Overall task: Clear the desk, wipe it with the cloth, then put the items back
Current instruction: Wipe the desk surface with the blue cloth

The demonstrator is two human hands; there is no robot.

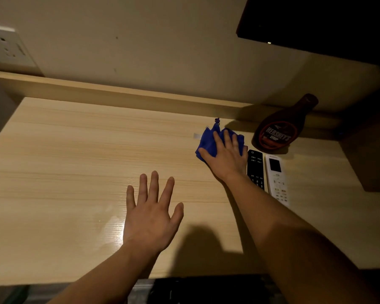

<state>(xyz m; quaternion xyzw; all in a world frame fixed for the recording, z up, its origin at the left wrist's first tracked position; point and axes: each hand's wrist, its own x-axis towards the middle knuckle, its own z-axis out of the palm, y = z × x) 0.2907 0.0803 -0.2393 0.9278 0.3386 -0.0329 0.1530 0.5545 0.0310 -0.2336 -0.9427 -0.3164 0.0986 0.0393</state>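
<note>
Head view. Your desk (64, 154) is pale wood-grain laminate, smooth and glossy, with a bright sheen beside your left wrist. A raised strip of the same wood (119, 93) runs along the desk's far edge, against a plain beige wall (140, 40).

Your right hand (225, 154) lies flat on the cloth (208, 141), fingers spread and pressing it down on the desk, toward the desk's far right. The cloth is deep blue, soft and bunched into folds, with a twisted point sticking up at its far side. A small pale tab (196, 136) shows just beside the cloth's left edge; what it is, you cannot tell.

Your left hand (150, 212) is palm down with all five fingers spread wide, holding nothing, nearer the desk's front edge than the cloth. Whether it touches the surface is unclear.

Just right of the cloth lie two slim rectangular remotes side by side: a black remote (256, 170) with small pale keys, touching or nearly touching your right hand, and a white remote (276, 178) with a dark screen. Behind them, just right of the cloth, stands a brown plastic syrup bottle (281, 130), wide-bodied, narrow-necked, with a glossy label. A white wall socket (4, 47) sits above the desk's far left corner.
</note>
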